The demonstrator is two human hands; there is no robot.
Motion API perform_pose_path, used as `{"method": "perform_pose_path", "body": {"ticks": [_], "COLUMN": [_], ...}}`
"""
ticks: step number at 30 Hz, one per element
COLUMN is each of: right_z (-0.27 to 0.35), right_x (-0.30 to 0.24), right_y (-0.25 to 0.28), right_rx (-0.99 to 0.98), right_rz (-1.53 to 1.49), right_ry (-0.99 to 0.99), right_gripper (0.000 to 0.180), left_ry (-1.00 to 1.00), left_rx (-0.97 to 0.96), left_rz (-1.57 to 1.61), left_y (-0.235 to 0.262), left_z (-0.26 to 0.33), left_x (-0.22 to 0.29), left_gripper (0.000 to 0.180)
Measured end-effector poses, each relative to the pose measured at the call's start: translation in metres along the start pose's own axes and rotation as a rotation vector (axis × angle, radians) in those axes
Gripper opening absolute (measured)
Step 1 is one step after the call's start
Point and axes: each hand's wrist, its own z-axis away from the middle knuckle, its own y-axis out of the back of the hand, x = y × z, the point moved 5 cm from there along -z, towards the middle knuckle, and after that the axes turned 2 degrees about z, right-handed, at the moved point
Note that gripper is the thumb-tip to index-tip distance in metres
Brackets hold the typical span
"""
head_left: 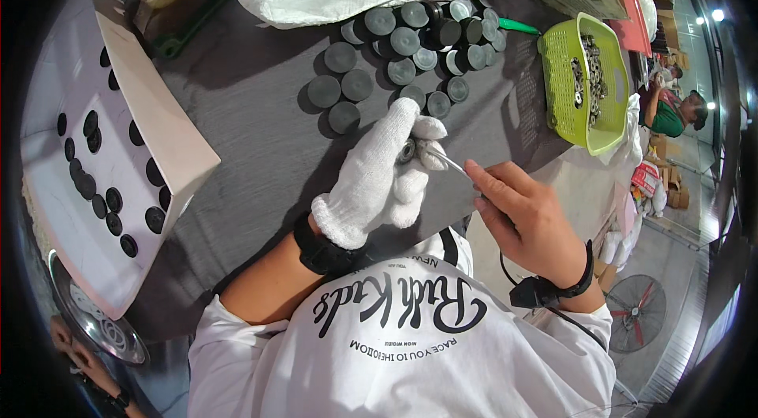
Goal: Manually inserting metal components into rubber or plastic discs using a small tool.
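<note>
My left hand [367, 173], in a white knit glove, is closed around a small round metal ring-shaped part [407, 151], probably a bearing; the glove's fingers hide some of it. Bare, my right hand [530, 221] pinches a thin silvery tool [452, 164] that looks like tweezers. Its tip meets the gloved fingertips beside the round part, and whether it grips anything there is hidden. Beyond the glove, several dark round caps [341, 57] lie spread and piled on the grey cloth [245, 78].
A lime-green basket [559, 74] of small metal rings stands at the right, near a green-handled tool [517, 26]. At the left is a shallow box [162, 94] with several black discs. A white sack [276, 3] lies at the far side. Another person's hands [75, 351] show lower left.
</note>
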Motion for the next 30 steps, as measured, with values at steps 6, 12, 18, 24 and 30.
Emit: {"method": "perform_pose_path", "body": {"ticks": [6,12,18,24,30], "right_z": [-0.005,-0.007,-0.014,-0.015,-0.031], "right_x": [-0.007,-0.009,0.005,0.022,0.017], "right_y": [-0.001,0.001,-0.005,-0.004,0.006], "right_rx": [-0.074,-0.161,-0.169,-0.343,-0.429], "right_rz": [0.124,0.126,0.143,0.361,0.488], "right_ry": [0.058,0.073,0.149,0.305,0.513], "right_gripper": [0.046,0.047,0.036,0.016,0.018], "left_ry": [-0.089,-0.075,-0.383,-0.155,0.076], "left_rx": [0.157,0.153,0.069,-0.15,-0.221], "left_rz": [-0.299,-0.22,-0.68,-0.819,-1.0], "left_y": [0.001,0.002,-0.001,-0.009,-0.009], "left_z": [0.001,-0.001,-0.002,-0.003,0.002], "left_x": [0.002,-0.001,0.004,-0.017,-0.026], "left_gripper": [0.052,0.053,0.05,0.025,0.023]}}
